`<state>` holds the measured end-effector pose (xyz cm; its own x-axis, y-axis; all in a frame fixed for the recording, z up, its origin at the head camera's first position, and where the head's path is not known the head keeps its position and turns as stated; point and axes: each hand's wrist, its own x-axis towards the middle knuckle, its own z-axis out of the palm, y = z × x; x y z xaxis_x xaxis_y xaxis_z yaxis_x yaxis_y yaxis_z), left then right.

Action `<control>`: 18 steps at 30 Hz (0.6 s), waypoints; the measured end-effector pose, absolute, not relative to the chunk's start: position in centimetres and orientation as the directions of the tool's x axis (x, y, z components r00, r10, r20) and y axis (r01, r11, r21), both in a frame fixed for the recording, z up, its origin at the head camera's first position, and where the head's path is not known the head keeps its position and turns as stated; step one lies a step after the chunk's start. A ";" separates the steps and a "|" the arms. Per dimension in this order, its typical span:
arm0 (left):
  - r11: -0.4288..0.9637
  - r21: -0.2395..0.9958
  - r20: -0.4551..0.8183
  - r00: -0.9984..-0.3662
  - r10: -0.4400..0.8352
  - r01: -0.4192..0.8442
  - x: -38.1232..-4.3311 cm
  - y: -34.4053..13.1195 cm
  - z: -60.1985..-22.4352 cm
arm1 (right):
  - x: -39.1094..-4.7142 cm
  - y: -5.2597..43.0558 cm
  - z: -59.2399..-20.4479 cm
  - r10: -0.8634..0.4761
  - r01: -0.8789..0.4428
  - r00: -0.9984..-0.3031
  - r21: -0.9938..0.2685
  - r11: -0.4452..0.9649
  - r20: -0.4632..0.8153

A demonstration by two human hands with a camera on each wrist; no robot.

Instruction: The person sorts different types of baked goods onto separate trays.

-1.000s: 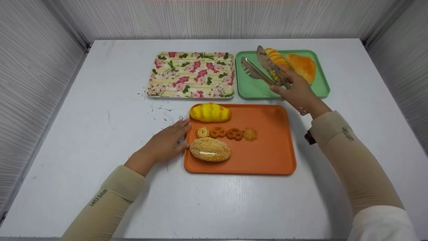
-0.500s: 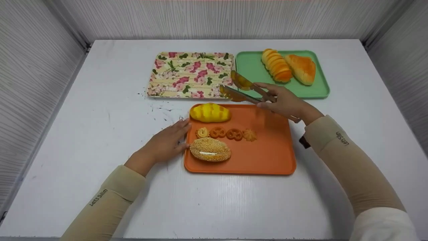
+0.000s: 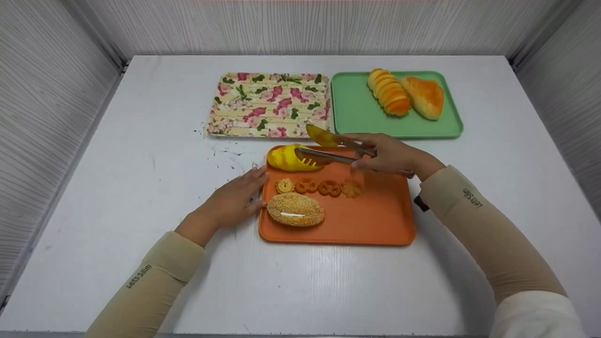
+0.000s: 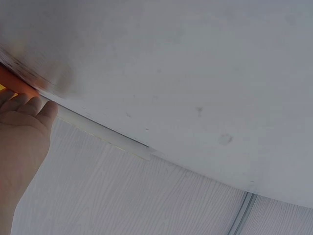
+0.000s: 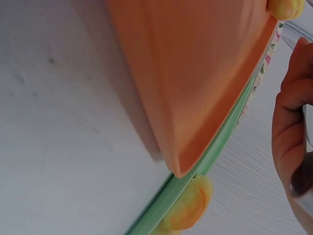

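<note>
In the head view my right hand (image 3: 392, 155) grips metal tongs (image 3: 328, 156), their arms spread apart. One tong tip is over the right end of a yellow striped bread roll (image 3: 284, 158); the other hangs just behind it. The roll lies in the back left corner of an orange tray (image 3: 371, 216). My left hand (image 3: 235, 197) rests with straight fingers against the tray's left edge. In front of the roll lie a row of small cookies (image 3: 306, 186) and a sesame-coated bun (image 3: 296, 210). The right wrist view shows the right hand (image 5: 291, 122) around the tongs' metal handle (image 5: 303, 174).
Behind the orange tray stand a flower-patterned tray (image 3: 272, 105) on the left and a green tray (image 3: 352, 108) on the right, nearly touching. A ridged spiral bread (image 3: 389, 92) and a triangular bread (image 3: 425, 97) lie on the green one. Wood-grain walls (image 3: 300, 28) enclose the white table (image 3: 300, 291).
My right hand has carried the tongs from over the green tray, left and towards me, to the yellow bread roll. The left hand has stayed at the tray's edge.
</note>
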<state>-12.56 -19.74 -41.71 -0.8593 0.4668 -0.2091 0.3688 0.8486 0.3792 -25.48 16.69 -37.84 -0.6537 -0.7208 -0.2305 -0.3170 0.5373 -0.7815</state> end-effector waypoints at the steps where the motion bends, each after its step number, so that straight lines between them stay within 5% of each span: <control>1: 0.849 0.380 -0.209 -0.860 0.465 0.366 -12.6 -19.7 -41.7 | -25.5 16.6 -38.0 -0.723 -0.311 -0.648 -0.783 0.539 -0.240; 18: 0.851 0.372 -0.202 -0.863 0.463 0.370 -12.5 -19.6 -41.6 | -25.3 16.1 -38.6 -0.776 -0.394 -0.577 -0.746 0.537 -0.254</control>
